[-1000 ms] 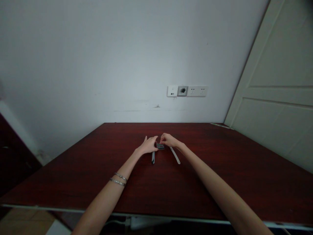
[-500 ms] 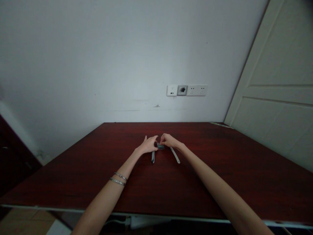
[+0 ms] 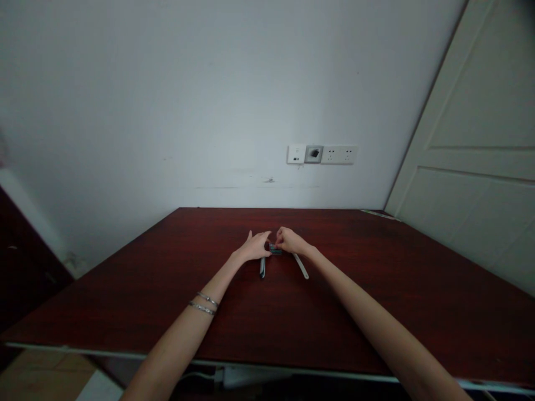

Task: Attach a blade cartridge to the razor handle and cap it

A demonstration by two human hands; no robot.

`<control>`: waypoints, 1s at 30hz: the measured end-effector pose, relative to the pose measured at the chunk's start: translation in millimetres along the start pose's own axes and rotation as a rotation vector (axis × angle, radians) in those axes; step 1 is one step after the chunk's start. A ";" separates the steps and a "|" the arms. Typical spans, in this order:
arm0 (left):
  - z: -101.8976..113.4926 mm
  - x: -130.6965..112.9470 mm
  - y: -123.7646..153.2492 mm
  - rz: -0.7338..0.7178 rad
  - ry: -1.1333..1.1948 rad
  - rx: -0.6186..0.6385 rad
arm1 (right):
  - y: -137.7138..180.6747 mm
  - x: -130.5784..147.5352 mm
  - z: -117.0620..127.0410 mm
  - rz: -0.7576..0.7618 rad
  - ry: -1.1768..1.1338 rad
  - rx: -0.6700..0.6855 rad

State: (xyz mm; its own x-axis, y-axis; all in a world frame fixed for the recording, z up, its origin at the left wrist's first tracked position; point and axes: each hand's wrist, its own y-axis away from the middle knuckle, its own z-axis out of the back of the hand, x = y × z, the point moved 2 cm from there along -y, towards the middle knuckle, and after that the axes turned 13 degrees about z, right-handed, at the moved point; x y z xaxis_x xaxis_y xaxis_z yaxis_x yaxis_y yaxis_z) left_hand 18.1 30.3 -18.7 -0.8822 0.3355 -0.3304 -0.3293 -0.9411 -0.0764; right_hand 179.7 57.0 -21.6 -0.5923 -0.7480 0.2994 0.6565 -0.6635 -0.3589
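A small flat, grey-green case (image 3: 276,252), perhaps clear plastic, lies on the dark red tabletop between my hands. My left hand (image 3: 253,247) curves round its left end, with thumb and fingers on either side. Over the case's right part, my right hand (image 3: 290,241) has its fingertips pinched together; what they hold is too small to make out. A slim tool with a dark and silver handle (image 3: 262,268) lies partly under my left hand. A thin, pale flat strip with a hole at its near end (image 3: 301,267) slants out from below my right hand.
The wide wooden table (image 3: 167,278) reaches back to a white wall (image 3: 209,100). Sockets (image 3: 338,155) are set in the wall behind it. A pale panelled door (image 3: 472,133) stands at the right. Below the front edge, a white object with a cable (image 3: 246,377) shows.
The view has shifted very slightly. My right fingertips stay pinched over the case with only a tiny movement, and my left hand keeps its place.
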 end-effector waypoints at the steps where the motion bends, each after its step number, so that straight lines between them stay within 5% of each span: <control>1: -0.2 -0.2 0.1 0.000 -0.005 -0.001 | 0.9 1.2 0.9 0.002 0.012 0.003; 6: 0.3 -2.0 1.0 -0.017 -0.016 -0.003 | 6.8 7.2 7.9 -0.006 0.079 -0.017; 11: 22.1 0.6 2.0 -0.004 0.154 -0.102 | 12.1 24.1 19.1 -0.200 0.184 -0.077; 17: 56.8 18.1 5.5 0.043 0.427 -0.369 | 8.2 71.4 17.9 -0.228 0.174 0.130; 22: 57.3 28.8 10.8 0.098 0.395 -0.365 | 1.9 97.3 3.3 -0.201 0.125 0.290; 30: 54.8 37.5 16.1 0.123 0.267 -0.368 | -1.8 112.6 -8.2 -0.236 0.191 0.350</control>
State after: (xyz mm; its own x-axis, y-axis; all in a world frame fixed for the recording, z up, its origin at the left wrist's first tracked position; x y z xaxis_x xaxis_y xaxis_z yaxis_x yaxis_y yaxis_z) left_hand -38.8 30.0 19.3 -0.7741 0.2440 -0.5842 -0.0442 -0.9413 -0.3345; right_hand 108.0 -25.9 5.5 -0.7982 -0.5816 0.1570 0.5924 -0.8051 0.0294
